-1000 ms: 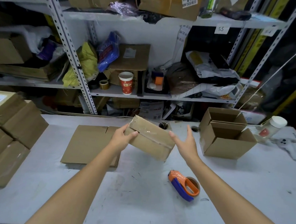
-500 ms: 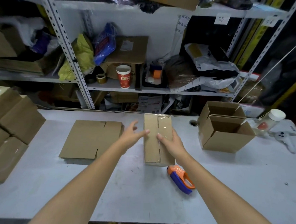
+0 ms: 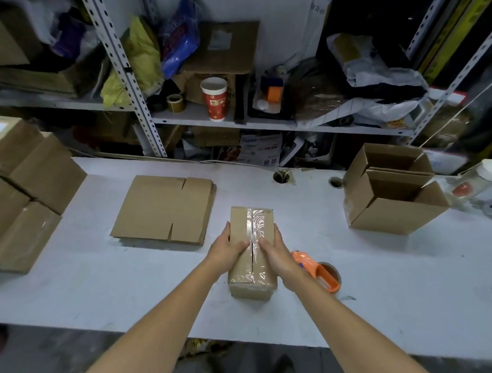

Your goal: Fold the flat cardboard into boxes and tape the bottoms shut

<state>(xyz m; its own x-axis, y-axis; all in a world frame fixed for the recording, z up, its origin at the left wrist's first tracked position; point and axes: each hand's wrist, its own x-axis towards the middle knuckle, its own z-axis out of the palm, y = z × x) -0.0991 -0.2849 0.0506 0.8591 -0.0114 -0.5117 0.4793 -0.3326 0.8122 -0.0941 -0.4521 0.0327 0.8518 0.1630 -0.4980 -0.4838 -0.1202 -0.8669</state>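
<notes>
Left grip [image 3: 230, 247] and right grip [image 3: 274, 252]: both laid on top of the taped box [image 3: 251, 286], one on each side of the centre seam. Thumbs nearly meet at the seam, and the fingers run straight forward along the box's top edges. They press rather than clasp, and nothing is pinched.

- Box: directly under both grips, standing on the worktop [image 3: 376, 278]. Long axis runs straight away from the person, and the seam runs along it. About half the box reaches beyond the fingertips and a short part lies nearer than the wrists. Both grips are equally near.
- Tape strip [image 3: 258, 224]: clear and glossy, wrinkled, and catching the light. It covers the seam and wraps over the near end. Likely step: rubbing the tape down, which would mean sliding the grips along the seam, forward or back, not across it.
- Cardboard: plain brown corrugated with a matte face, crisp corners and closed flaps.
- Tape dispenser [image 3: 324, 276]: orange plastic, lying just right of the right grip and partly behind its wrist.
- Flat cardboard stack [image 3: 164, 207]: left of and beyond the left grip. Thin slotted sheets, not yet folded.
- Open boxes [image 3: 392, 205]: well off to the right and beyond, flaps up.
- Brown cartons [image 3: 25, 180]: stacked far left.
</notes>
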